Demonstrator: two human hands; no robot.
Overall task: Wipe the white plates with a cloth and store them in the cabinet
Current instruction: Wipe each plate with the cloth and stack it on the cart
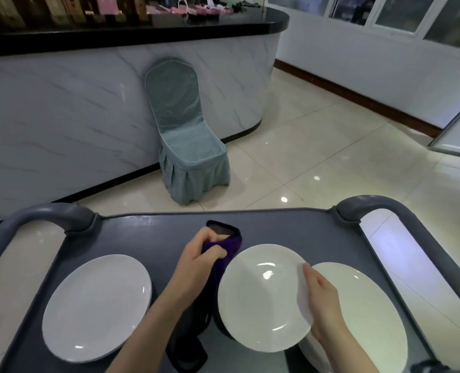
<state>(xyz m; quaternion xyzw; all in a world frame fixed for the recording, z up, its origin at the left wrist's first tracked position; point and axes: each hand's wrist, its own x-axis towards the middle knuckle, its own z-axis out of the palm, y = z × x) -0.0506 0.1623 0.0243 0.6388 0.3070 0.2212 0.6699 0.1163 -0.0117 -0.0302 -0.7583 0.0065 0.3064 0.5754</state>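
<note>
- Light is soft, cool and moderately bright, coming from the windows (pixel 396 14) in the upper right of the frame.
- The glossy floor (pixel 344 146) carries small round white glints right of centre.
- Curved glare streaks sit on the middle plate (pixel 255 300); fainter ones mark the left plate (pixel 94 305) and right plate (pixel 363 313).
- The purple cloth (pixel 223 254) is so dark that its lower folds merge into black.
- A soft shadow lies under the middle plate on the cart tray (pixel 148 238).
- The upper left of the frame is dim and smeared.
- Wide-angle distortion bends the counter (pixel 88 90) and cart handles (pixel 53 211) towards the edges.
- Plate rims look jagged and slightly soft.
</note>
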